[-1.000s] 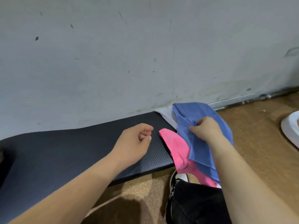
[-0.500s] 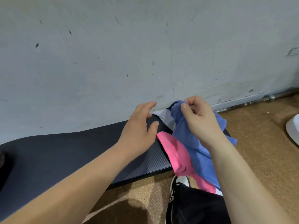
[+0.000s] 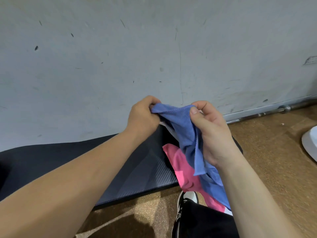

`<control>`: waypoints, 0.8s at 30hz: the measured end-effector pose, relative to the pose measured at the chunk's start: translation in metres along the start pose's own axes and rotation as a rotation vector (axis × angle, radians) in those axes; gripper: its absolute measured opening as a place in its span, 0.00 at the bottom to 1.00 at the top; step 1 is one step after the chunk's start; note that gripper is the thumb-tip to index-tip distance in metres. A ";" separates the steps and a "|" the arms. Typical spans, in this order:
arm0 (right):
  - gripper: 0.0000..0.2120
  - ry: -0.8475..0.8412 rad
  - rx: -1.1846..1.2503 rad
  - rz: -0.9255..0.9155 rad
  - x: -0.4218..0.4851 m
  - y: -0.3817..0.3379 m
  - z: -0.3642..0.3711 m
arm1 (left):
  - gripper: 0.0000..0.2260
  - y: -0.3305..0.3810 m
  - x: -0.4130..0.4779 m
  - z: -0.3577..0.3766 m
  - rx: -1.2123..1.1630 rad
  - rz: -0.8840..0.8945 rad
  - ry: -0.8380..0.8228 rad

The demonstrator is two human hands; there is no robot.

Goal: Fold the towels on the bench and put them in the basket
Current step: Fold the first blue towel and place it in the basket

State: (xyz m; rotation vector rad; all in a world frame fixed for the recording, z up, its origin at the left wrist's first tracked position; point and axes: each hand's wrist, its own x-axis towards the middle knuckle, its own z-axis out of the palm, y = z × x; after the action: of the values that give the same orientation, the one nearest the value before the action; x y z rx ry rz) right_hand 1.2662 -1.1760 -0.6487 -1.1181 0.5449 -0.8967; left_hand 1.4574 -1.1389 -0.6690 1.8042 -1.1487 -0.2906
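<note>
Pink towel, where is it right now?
Head view, right of centre: the pink towel drapes over the right end of the bench, partly behind the blue towel.

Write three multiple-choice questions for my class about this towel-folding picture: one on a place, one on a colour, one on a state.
1. Where does the pink towel lie?
A. in a basket
B. on the bench end, hanging over its front edge
C. flat on the floor by the wall

2. What colour is the lifted towel?
A. green
B. yellow
C. blue

3. How is that towel held?
A. by both hands
B. by one hand alone
C. by neither

Key:
1. B: it drapes off the bench end.
2. C: the cloth between the hands is blue.
3. A: the left hand and right hand each grip its top edge.
</note>
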 end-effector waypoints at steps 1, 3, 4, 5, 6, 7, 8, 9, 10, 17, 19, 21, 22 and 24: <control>0.05 0.110 -0.180 -0.096 0.001 0.002 -0.002 | 0.13 0.002 0.004 -0.008 -0.018 -0.029 0.061; 0.03 0.308 -0.480 -0.309 -0.001 0.003 0.000 | 0.12 0.006 0.012 -0.027 -0.005 -0.060 0.147; 0.02 0.362 -0.562 -0.382 -0.003 0.002 0.004 | 0.12 0.007 0.014 -0.038 0.013 -0.058 0.174; 0.02 0.388 -0.608 -0.425 -0.004 0.002 0.008 | 0.13 0.009 0.014 -0.050 0.036 -0.057 0.195; 0.02 0.398 -0.639 -0.454 -0.005 0.001 0.012 | 0.13 0.011 0.012 -0.063 0.059 -0.059 0.214; 0.02 0.399 -0.664 -0.471 -0.005 0.003 0.017 | 0.14 0.012 0.008 -0.076 0.077 -0.060 0.233; 0.02 0.397 -0.687 -0.482 -0.007 0.004 0.023 | 0.14 0.014 0.004 -0.089 0.088 -0.057 0.252; 0.03 0.393 -0.702 -0.494 -0.008 0.005 0.029 | 0.13 0.017 -0.001 -0.103 0.097 -0.048 0.270; 0.04 0.386 -0.711 -0.508 -0.010 0.005 0.035 | 0.13 0.020 -0.006 -0.117 0.106 -0.038 0.285; 0.06 0.318 -0.741 -0.643 -0.022 -0.023 0.101 | 0.12 0.009 -0.058 -0.220 0.236 -0.062 0.399; 0.05 0.269 -0.774 -0.675 -0.027 -0.033 0.120 | 0.09 -0.005 -0.077 -0.245 0.266 -0.101 0.414; 0.05 0.207 -0.821 -0.695 -0.029 -0.042 0.136 | 0.10 -0.018 -0.094 -0.266 0.316 -0.147 0.392; 0.05 0.174 -0.836 -0.694 -0.030 -0.046 0.143 | 0.11 -0.021 -0.101 -0.276 0.335 -0.167 0.361; 0.05 0.122 -0.827 -0.676 -0.032 -0.050 0.154 | 0.14 -0.026 -0.115 -0.294 0.305 -0.203 0.262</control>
State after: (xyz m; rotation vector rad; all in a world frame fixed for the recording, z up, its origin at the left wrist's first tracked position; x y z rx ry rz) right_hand 1.3499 -1.0756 -0.5476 -2.0808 0.6733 -1.3778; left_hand 1.5932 -0.8714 -0.5659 2.1584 -0.8605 0.0087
